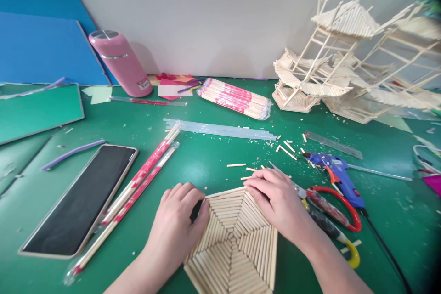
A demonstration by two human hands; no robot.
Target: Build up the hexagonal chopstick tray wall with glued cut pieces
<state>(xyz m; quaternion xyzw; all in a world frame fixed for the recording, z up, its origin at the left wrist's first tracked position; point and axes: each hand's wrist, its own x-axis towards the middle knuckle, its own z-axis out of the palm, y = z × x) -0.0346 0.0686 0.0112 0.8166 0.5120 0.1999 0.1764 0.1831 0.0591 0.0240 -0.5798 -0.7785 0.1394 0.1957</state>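
My left hand [179, 225] and right hand [275, 200], fingers curled, pressed the fully slatted hexagonal stick panel [234, 243] at lower centre; nothing yet stood on it.

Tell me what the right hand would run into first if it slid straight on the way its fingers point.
The right hand points left along the far edge of the hexagonal stick panel. Going on, it would probably meet the left hand on the panel's left edge, though depth is hard to judge.

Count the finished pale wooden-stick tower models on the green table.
2. One pale stick tower model stands at the back right of the green table; a second stick tower model stands just right of it, cut off by the frame edge, so more may be hidden.
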